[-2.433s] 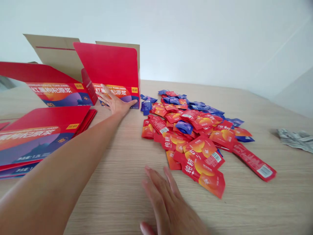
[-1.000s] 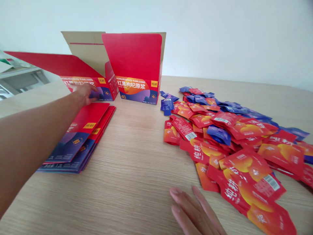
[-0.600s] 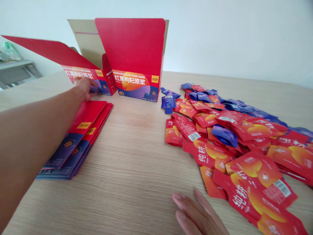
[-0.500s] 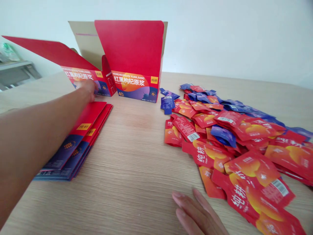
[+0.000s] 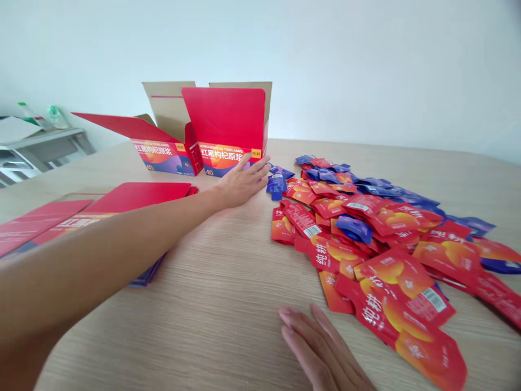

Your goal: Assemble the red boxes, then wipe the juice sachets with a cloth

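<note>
My left hand [image 5: 243,183] reaches across the table with its fingers spread, in front of the right-hand red carton [image 5: 226,120]. Its fingertips overlap the carton's lower right front; whether they touch it I cannot tell. That carton stands with its flaps raised. A second open carton [image 5: 165,158] stands close to its left, its front flap leaning outward. My right hand [image 5: 321,350] rests near the front edge of the view, fingers stretched out and holding nothing. Just beyond it lies a pile of red pouches [image 5: 396,290], with blue pouches [image 5: 354,228] mixed in.
Flattened red cartons [image 5: 134,196] lie stacked on the left of the wooden table [image 5: 211,320], partly behind my left forearm. A grey side table [image 5: 52,144] with a green-capped bottle [image 5: 28,113] stands at the far left. A pale wall rises behind.
My left hand has moved right, from the left carton to the front of the right one. The view has shifted, so the cartons appear lower. My right hand has barely moved.
</note>
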A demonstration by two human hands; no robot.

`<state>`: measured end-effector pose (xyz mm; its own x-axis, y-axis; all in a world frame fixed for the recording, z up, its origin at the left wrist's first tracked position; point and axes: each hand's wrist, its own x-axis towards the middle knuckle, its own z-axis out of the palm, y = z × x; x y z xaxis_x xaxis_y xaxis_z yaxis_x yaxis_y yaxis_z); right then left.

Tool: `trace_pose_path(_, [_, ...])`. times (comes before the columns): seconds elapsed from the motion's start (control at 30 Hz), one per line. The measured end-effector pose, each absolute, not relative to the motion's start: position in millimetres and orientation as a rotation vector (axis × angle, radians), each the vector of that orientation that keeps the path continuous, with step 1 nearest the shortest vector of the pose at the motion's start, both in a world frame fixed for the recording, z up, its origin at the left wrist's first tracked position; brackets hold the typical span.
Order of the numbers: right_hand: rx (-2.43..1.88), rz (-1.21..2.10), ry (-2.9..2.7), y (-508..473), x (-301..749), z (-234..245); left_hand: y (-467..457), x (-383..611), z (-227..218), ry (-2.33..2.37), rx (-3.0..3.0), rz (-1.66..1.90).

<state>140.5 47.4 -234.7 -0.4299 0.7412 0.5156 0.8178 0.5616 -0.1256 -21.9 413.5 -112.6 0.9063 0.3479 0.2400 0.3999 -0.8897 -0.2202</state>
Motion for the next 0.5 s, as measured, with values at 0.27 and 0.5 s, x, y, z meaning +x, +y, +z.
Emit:
trace_pose_path(0.27, [-1.235,-0.311,-2.433,46.4,135.7,-226.9,451.6,28.0,-129.3,-0.813,-2.780,-0.366])
trace_pose_path(0.5, [-1.226,-0.357,-2.380,46.9,130.9,-223.4,462.0,39.2,-135.8,-0.925,-2.543,-0.174])
